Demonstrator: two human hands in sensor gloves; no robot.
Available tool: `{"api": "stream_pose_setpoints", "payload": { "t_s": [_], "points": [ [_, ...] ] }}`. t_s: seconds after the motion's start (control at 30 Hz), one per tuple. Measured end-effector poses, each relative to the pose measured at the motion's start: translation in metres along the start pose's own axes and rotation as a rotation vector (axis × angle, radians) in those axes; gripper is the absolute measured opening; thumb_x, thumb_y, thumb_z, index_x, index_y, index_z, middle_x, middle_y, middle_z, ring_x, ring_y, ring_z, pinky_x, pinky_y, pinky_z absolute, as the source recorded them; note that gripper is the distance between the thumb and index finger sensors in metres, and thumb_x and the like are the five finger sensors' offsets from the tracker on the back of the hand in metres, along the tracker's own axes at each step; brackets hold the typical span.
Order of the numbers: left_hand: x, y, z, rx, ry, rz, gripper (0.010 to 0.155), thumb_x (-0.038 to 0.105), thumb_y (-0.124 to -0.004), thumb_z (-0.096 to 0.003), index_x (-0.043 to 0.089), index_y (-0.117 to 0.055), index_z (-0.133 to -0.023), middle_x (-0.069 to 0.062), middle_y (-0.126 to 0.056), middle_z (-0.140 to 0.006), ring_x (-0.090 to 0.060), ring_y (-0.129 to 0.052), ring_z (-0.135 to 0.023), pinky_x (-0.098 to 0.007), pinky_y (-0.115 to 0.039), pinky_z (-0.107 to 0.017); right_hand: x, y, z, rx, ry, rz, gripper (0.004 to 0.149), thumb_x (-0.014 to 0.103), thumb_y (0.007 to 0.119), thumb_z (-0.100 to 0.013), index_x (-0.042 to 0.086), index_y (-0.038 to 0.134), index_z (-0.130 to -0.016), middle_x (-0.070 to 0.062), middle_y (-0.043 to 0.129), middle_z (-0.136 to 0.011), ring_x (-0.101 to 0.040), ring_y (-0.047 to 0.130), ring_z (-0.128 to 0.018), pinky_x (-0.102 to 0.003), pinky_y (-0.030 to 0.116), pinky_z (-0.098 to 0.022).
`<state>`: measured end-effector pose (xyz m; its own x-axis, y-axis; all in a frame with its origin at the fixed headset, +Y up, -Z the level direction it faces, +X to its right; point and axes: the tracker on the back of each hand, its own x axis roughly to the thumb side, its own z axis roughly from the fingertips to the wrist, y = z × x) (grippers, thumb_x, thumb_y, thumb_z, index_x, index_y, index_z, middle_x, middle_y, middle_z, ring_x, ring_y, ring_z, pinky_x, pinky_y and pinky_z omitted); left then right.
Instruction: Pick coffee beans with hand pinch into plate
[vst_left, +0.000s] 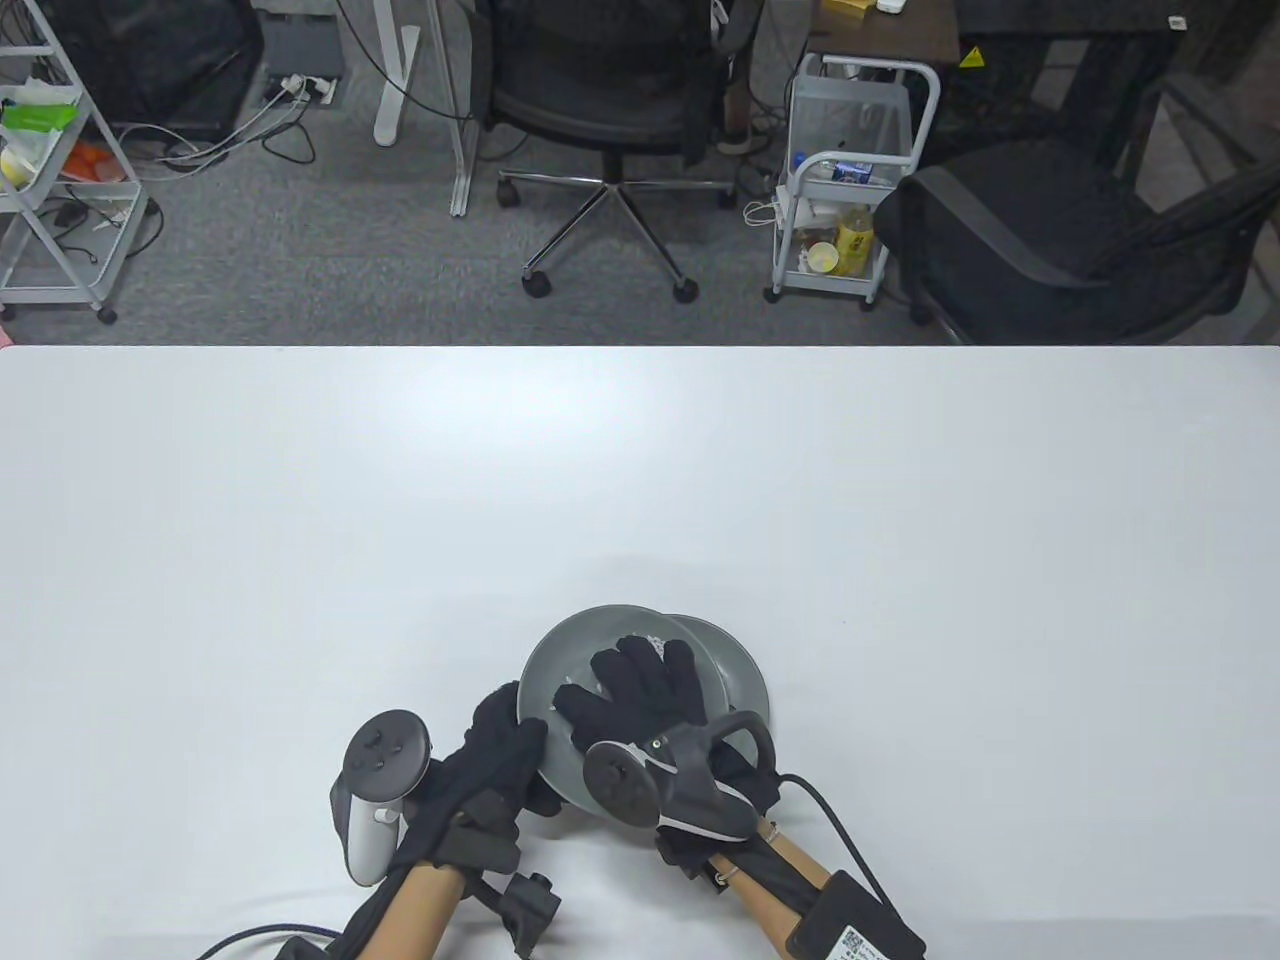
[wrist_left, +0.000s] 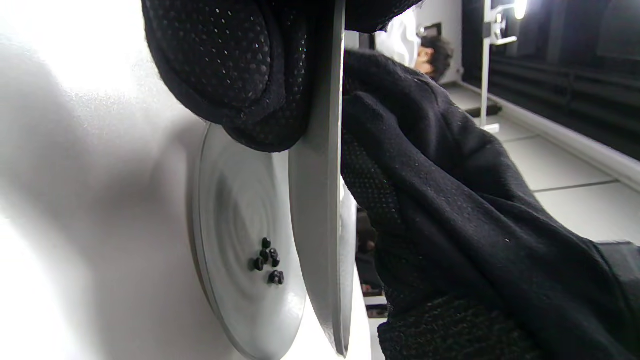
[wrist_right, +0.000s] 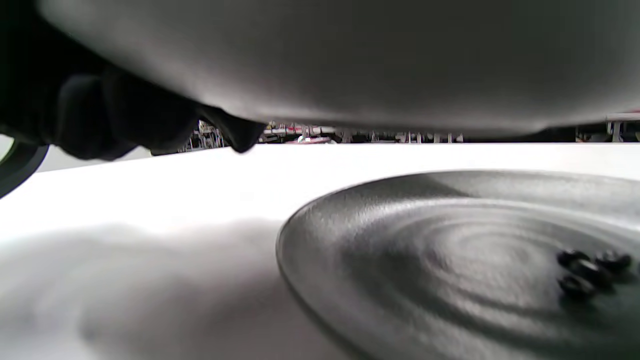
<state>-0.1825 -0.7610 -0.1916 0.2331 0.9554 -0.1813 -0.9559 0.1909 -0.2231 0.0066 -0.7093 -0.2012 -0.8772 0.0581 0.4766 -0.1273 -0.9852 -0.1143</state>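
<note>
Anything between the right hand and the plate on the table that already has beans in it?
Yes. The raised plate, gripped at its rim by the left hand, sits over the lower plate holding the coffee beans. The right hand rests in the raised plate.

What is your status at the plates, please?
Left hand holds raised grey plate. Right hand reaches over it. Dark coffee beans on lower grey plate.

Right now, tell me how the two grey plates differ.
The upper plate is lifted and tilted, gripped at its rim by the left hand; the lower plate lies flat on the table. The lower plate holds coffee beans. Both are grey and round.
</note>
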Motion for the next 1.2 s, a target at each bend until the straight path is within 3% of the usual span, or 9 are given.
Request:
{"api": "stream_pose_setpoints", "payload": {
  "t_s": [0.13,0.3,0.47,0.6,0.83,1.2],
  "points": [
    [0.000,0.000,0.000,0.004,0.003,0.005,0.057,0.024,-0.059,-0.0662,0.000,-0.031,-0.110,-0.023,-0.069,-0.098,-0.029,-0.094,-0.061,-0.038,-0.086,-0.041,0.003,0.001,0.001,-0.048,-0.009,0.017,0.031,0.045,0.073,-0.064,0.035,0.075,-0.093,0.001,0.068,-0.106,-0.032,0.062,-0.107,-0.063,0.041,-0.080],
    [0.000,0.000,0.000,0.004,-0.001,0.006,0.057,0.024,-0.059,-0.0662,0.000,-0.031,-0.110,-0.023,-0.069,-0.098,-0.028,-0.094,-0.061,-0.038,-0.086,-0.042,-0.001,-0.002,0.002,-0.053,-0.018,0.029,0.031,0.044,0.070,-0.066,0.032,0.074,-0.094,0.003,0.069,-0.104,-0.031,0.063,-0.106,-0.062,0.041,-0.081],
    [0.000,0.005,0.001,0.029,0.005,0.029,0.057,0.024,-0.059,-0.0662,0.001,-0.030,-0.110,-0.022,-0.069,-0.098,-0.028,-0.094,-0.061,-0.038,-0.086,-0.042,-0.021,-0.023,0.008,-0.162,0.021,-0.044,0.031,0.041,0.070,-0.066,0.028,0.074,-0.094,-0.001,0.070,-0.103,-0.034,0.065,-0.103,-0.063,0.044,-0.078],
    [-0.002,0.008,0.000,0.046,0.023,0.051,0.057,0.024,-0.059,-0.0663,0.001,-0.030,-0.110,-0.023,-0.068,-0.098,-0.029,-0.094,-0.062,-0.038,-0.086,-0.042,-0.050,-0.033,0.013,-0.227,0.112,0.004,0.031,0.040,0.069,-0.067,0.026,0.074,-0.095,-0.004,0.070,-0.101,-0.037,0.067,-0.100,-0.064,0.046,-0.076],
    [-0.006,0.014,0.000,0.080,0.061,0.080,0.057,0.023,-0.059,-0.0664,0.001,-0.030,-0.111,-0.022,-0.068,-0.099,-0.029,-0.093,-0.062,-0.039,-0.085,-0.043,-0.103,-0.005,0.015,-0.091,0.303,-0.026,0.031,0.038,0.070,-0.067,0.023,0.076,-0.094,-0.006,0.075,-0.098,-0.038,0.073,-0.095,-0.065,0.048,-0.074],
    [-0.007,0.025,0.002,0.144,0.077,0.136,0.057,0.023,-0.059,-0.0665,0.002,-0.029,-0.111,-0.022,-0.067,-0.099,-0.029,-0.093,-0.063,-0.039,-0.085,-0.044,-0.088,0.029,0.010,0.076,0.222,0.076,0.031,0.040,0.072,-0.065,0.028,0.078,-0.093,-0.001,0.078,-0.098,-0.031,0.077,-0.095,-0.063,0.048,-0.076]
  ]
}}
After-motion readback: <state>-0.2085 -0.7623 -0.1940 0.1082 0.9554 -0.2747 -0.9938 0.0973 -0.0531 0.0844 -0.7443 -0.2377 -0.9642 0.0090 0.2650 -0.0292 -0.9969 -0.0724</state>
